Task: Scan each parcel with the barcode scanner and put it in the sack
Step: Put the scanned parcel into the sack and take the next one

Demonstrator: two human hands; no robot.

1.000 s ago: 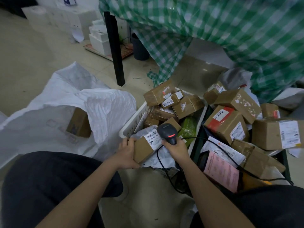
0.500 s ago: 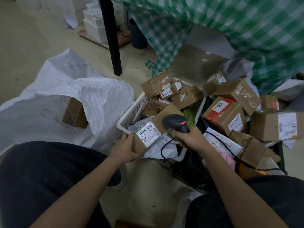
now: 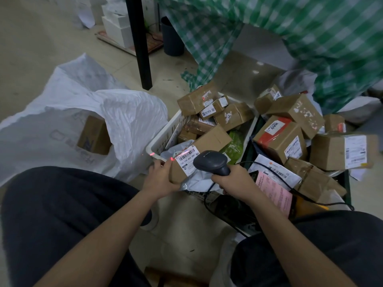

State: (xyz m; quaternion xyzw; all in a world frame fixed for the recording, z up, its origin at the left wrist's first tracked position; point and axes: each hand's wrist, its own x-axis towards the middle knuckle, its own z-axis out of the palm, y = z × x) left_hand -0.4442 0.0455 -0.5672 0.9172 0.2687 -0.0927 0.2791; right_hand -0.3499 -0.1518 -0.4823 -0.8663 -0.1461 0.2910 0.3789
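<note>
head | left hand (image 3: 160,177) clamps near end of parcel (image 3: 199,151), long axis running far-right over white basket (image 3: 163,134) | right hand (image 3: 233,179) curled round barcode scanner (image 3: 210,161), just right of label, red beam on it | sack (image 3: 68,121) lies left, nearer left hand, one box inside | basket holds more parcels

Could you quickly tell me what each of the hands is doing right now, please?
Left hand: grips the brown cardboard parcel with the white barcode label.
Right hand: grips the dark grey corded barcode scanner.
</note>
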